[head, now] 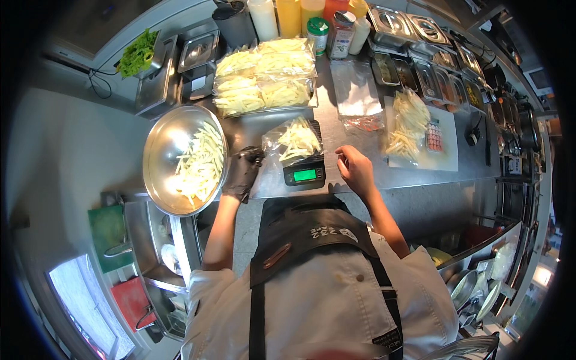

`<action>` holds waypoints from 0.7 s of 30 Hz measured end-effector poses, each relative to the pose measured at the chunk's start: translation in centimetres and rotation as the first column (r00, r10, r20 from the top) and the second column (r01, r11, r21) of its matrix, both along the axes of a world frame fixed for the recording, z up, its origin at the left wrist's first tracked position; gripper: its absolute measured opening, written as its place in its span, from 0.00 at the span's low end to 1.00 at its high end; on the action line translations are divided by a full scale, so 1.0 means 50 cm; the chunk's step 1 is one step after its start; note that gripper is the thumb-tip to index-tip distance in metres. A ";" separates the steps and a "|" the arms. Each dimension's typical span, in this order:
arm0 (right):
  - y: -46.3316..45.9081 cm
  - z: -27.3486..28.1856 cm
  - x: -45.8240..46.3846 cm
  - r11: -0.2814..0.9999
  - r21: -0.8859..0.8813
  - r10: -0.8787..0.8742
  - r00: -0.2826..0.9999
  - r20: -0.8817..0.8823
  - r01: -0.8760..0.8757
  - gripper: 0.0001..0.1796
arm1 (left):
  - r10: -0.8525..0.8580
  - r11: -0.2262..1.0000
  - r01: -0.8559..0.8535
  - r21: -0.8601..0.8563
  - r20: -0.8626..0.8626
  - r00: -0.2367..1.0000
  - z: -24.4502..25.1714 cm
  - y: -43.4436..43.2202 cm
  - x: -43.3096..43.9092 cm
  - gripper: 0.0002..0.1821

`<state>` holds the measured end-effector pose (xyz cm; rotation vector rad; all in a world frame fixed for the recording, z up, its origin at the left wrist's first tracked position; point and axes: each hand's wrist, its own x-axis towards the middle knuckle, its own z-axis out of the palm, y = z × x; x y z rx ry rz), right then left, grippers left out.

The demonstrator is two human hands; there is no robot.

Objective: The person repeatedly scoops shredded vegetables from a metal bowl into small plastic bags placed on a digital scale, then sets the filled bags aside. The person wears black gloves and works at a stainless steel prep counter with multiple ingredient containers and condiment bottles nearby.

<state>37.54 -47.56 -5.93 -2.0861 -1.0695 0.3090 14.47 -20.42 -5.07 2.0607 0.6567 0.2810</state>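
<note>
A black glove covers my left hand, held with its fingers curled between the steel bowl and the scale; whether it holds anything is unclear. My bare right hand is loosely curled over the counter, right of the scale, with nothing visible in it. A clear plastic bag of cut potato sticks lies on the black digital scale, whose display glows green. Loose potato sticks fill the right side of the large steel bowl. Filled bags sit in rows on a tray behind the scale.
Flat plastic bags lie behind my right hand. A white cutting board bears more bagged potato sticks. Bottles, lidded steel containers and a container of lettuce line the back. The counter's front edge runs close to my apron.
</note>
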 end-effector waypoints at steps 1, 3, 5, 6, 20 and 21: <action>-0.007 -0.005 0.006 1.000 0.008 -0.023 1.000 0.011 0.023 0.10 | 0.065 0.995 -0.063 -0.073 0.022 0.998 -0.008 0.000 -0.019 0.14; -0.019 -0.016 0.015 0.998 0.012 -0.063 0.998 0.023 0.062 0.10 | 0.125 0.981 -0.124 -0.151 -0.007 0.992 -0.029 -0.003 -0.049 0.12; -0.032 -0.024 0.022 0.995 -0.007 -0.104 0.994 0.016 0.104 0.10 | 0.216 0.928 -0.202 -0.312 0.008 0.976 -0.053 -0.014 -0.067 0.11; -0.038 -0.025 0.025 0.993 -0.001 -0.114 0.993 0.025 0.114 0.10 | 0.241 0.909 -0.234 -0.344 -0.023 0.970 -0.064 -0.017 -0.071 0.11; 0.098 0.065 -0.092 0.902 0.149 0.357 0.895 0.268 -0.404 0.10 | 0.232 0.971 -0.237 -0.020 -0.139 0.963 -0.060 -0.005 0.014 0.13; 0.113 0.073 -0.111 0.849 0.157 0.440 0.839 0.322 -0.505 0.10 | 0.207 0.977 -0.199 0.082 -0.114 0.972 -0.044 -0.006 0.018 0.11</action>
